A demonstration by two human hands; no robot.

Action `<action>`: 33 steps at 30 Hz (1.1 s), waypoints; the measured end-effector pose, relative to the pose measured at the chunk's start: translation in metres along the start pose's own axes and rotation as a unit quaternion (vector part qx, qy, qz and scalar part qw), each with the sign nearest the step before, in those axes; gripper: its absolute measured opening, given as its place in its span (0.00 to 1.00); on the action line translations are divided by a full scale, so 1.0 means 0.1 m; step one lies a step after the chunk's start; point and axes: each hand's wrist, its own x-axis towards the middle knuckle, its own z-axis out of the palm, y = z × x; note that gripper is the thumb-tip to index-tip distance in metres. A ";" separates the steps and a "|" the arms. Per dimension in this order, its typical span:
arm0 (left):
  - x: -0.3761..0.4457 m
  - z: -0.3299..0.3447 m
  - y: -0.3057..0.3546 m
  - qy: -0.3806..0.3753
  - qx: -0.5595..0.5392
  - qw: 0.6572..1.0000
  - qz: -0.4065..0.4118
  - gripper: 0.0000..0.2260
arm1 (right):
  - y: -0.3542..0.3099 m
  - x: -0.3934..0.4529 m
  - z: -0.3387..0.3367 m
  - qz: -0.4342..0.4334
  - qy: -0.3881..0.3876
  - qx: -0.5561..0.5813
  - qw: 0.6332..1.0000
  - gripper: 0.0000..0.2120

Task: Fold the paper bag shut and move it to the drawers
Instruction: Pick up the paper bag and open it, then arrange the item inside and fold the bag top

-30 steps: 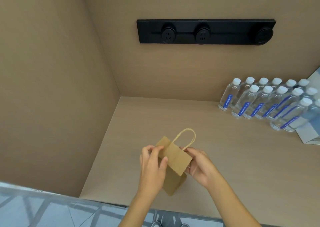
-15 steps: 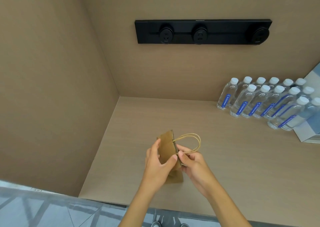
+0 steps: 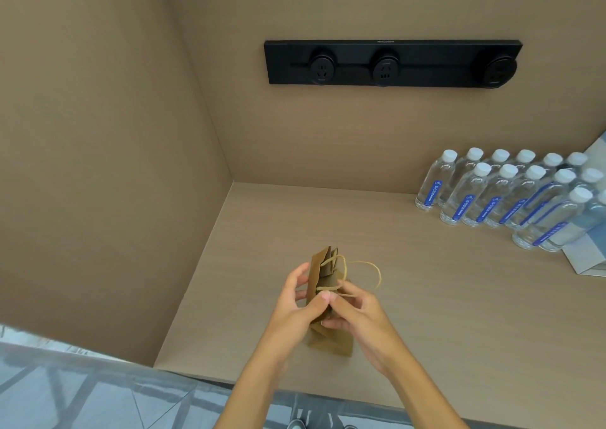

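1. Both forearms reach in from the near edge and meet over the near middle of the worktop [image 3: 426,297], wrists angled toward each other.
2. The left hand [image 3: 296,304] wraps the left face of the kraft paper bag [image 3: 319,278], its fingers [image 3: 300,273] curled round the far side and the thumb pressed on the near face, closed firmly on the paper.
3. The right hand [image 3: 355,314] meets it from the right; thumb and forefinger pinch together at the bag's middle, on the paper where a twine handle [image 3: 367,269] crosses. Whether they grip twine, paper or both is unclear.
4. The bag stands upright between the hands with its base on or just above the worktop; its mouth looks squeezed narrow, and the handle loops spill out to the right.
5. The step in hand seems to be the folding: the top is flattened but not yet turned over. The next move likely calls for creasing the top down and tucking the handles.
6. No drawers show here, so the carry is not yet begun.
7. Far right stands a cluster of water bottles [image 3: 492,192]; a black socket strip [image 3: 393,63] is on the back wall.
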 end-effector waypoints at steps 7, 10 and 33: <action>0.08 -0.08 0.00 0.009 0.041 0.999 -0.019 0.22 | -0.02 0.06 -0.01 0.040 0.131 -0.010 0.991 0.11; 0.12 -0.02 0.10 0.086 0.173 0.981 0.013 0.10 | -0.03 0.12 0.04 0.052 0.155 -0.085 0.983 0.14; 0.25 -0.29 0.65 0.037 0.628 0.771 0.103 0.14 | -0.37 -0.72 -0.13 -0.101 0.011 -0.644 0.758 0.30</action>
